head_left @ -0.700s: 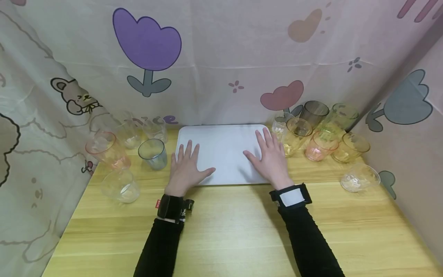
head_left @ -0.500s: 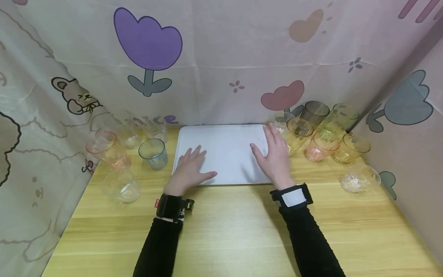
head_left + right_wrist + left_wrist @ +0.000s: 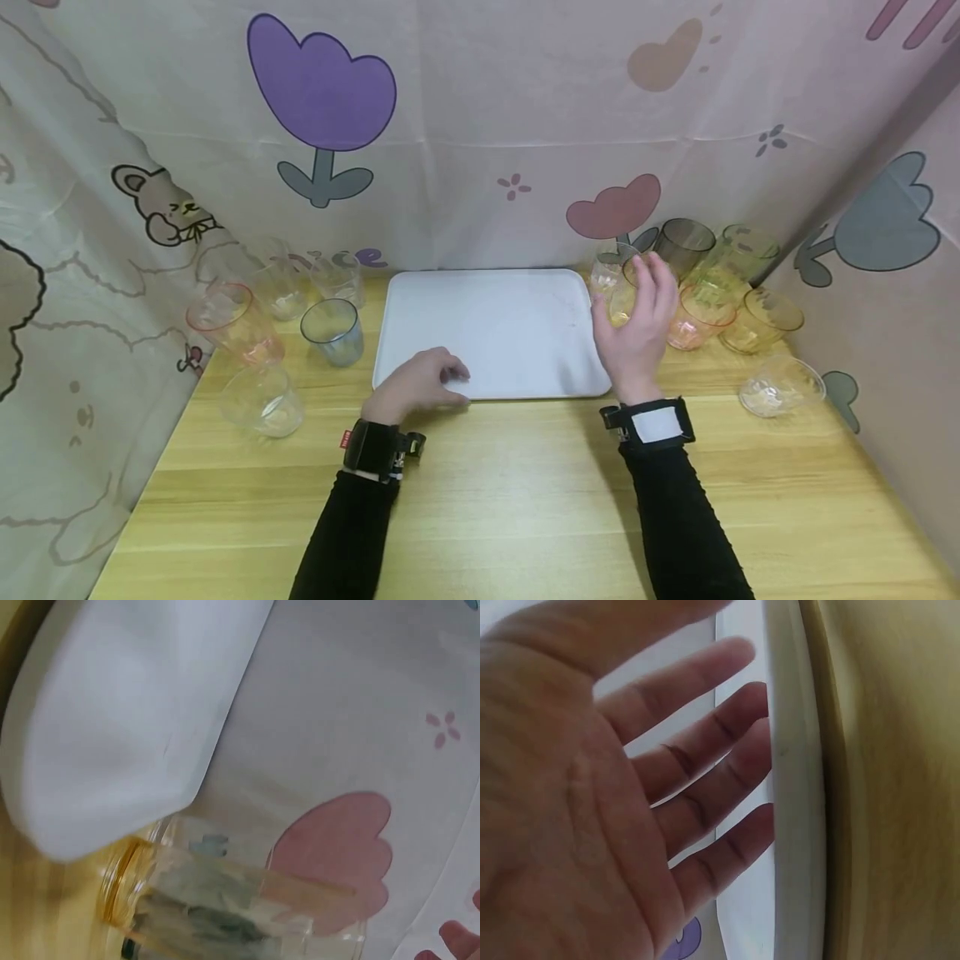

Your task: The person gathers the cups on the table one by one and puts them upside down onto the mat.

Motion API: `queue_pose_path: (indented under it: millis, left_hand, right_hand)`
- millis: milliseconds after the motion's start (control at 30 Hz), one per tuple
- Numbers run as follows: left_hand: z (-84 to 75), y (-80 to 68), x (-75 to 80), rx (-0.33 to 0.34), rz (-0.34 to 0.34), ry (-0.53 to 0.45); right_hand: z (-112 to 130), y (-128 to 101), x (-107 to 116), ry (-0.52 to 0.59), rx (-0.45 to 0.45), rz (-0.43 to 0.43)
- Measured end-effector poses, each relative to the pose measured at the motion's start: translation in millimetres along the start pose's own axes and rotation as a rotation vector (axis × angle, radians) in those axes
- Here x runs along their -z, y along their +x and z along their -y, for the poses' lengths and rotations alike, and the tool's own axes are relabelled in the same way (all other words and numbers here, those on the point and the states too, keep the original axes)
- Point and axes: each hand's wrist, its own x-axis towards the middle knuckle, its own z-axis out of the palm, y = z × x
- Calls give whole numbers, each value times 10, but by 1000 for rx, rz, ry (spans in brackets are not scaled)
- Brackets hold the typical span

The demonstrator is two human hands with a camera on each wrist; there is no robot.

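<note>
A white rectangular tray (image 3: 487,333) lies against the back curtain. Over its front left corner is my left hand (image 3: 416,387), fingers loosely bent and holding nothing. In the left wrist view the fingertips (image 3: 754,825) overlap the tray's rim (image 3: 799,787). My right hand (image 3: 636,337) is raised past the tray's right edge, fingers spread upward, nothing in its grasp. It partly hides a yellow glass (image 3: 622,307) behind it. That yellow glass (image 3: 247,900) shows whole side on in the right wrist view, with a few fingertips (image 3: 457,937) apart from it at the corner.
To the right stand a dark grey glass (image 3: 684,242), a green one (image 3: 746,250), a pink one (image 3: 693,325), an amber one (image 3: 761,321) and a clear one (image 3: 780,387). A blue-grey glass (image 3: 333,337), a pink-rimmed glass (image 3: 232,321) and several clear glasses (image 3: 272,408) stand left.
Both hands lay flat and spread over the tray before. My left hand has drawn back toward the front edge and bent its fingers; my right hand has moved right, toward the yellow glass.
</note>
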Motion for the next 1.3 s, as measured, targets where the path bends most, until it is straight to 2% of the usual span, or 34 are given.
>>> queue_pose_path:
  millis: [167, 600, 867, 1300]
  left_hand:
    - [26, -7, -35, 16, 42, -10]
    - [32, -11, -50, -5, 62, -37]
    - [24, -22, -40, 1, 72, -52]
    - [19, -15, -28, 1, 76, -49]
  right_hand:
    - [-97, 30, 68, -21, -61, -35]
    - [-295, 20, 147, 3, -290, 14]
    - [-319, 3, 169, 75, -488, 76]
    - [-385, -33, 163, 157, -682, 177]
